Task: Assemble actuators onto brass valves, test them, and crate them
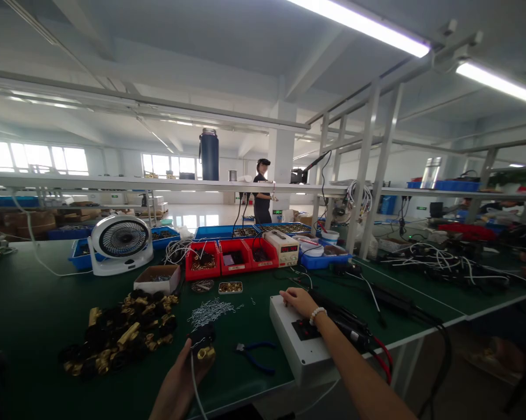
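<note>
My left hand (197, 364) is closed around a brass valve fitting (206, 353) with a black body. A thin white cable runs down past it toward the bottom edge. My right hand (300, 300), with a beaded bracelet at the wrist, rests on the far left corner of a light grey control box (298, 350). Its fingers are bent together there, and whatever they grip is too small to make out. Blue-handled pliers (258, 356) lie between the two hands. Just beyond my left hand is a heap of small bent metal wire clips (210, 312).
Left lies a pile of brass-and-black fittings (127, 332). Behind stand a white fan (122, 242), a carton (158, 279), red bins (235, 256) and a power supply (283, 248). Black tools and cables (342, 318) lie beside the box. A person (262, 192) stands beyond the shelf.
</note>
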Demonstrator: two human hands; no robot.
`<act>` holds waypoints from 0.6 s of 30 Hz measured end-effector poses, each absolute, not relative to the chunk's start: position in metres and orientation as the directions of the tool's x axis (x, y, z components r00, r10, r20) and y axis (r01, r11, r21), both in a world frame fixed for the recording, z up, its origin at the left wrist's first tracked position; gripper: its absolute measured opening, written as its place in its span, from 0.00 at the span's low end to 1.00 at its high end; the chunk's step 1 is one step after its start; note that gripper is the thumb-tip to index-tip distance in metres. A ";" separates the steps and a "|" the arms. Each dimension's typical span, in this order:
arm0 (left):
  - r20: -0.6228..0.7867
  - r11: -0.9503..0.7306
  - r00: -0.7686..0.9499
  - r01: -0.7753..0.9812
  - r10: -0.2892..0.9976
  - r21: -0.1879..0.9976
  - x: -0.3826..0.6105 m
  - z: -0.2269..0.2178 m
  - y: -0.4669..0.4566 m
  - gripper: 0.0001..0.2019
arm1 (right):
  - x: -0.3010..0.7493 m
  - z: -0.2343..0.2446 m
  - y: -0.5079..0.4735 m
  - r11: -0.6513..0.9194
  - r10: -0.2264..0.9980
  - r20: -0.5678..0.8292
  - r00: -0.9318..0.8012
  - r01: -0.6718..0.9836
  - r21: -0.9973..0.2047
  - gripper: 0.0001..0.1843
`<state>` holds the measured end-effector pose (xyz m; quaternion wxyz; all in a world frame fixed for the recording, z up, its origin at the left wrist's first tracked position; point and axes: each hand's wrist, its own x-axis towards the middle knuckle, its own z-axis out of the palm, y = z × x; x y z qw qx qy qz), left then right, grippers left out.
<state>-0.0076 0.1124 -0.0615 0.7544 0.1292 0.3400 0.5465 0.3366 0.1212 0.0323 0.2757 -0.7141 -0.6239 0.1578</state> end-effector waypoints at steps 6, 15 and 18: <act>-0.379 0.376 0.172 -0.732 0.909 0.568 -0.007 -0.057 0.111 0.17 | 0.336 0.031 0.122 -0.071 0.979 0.111 0.170 0.800 -0.595 0.19; -0.383 0.377 0.169 -0.727 0.908 0.574 -0.009 -0.065 0.115 0.19 | 0.336 0.035 0.118 -0.055 0.981 0.118 0.153 0.806 -0.589 0.18; -0.377 0.374 0.169 -0.724 0.911 0.579 -0.009 -0.065 0.115 0.19 | 0.333 0.034 0.118 -0.047 0.978 0.138 0.155 0.812 -0.581 0.18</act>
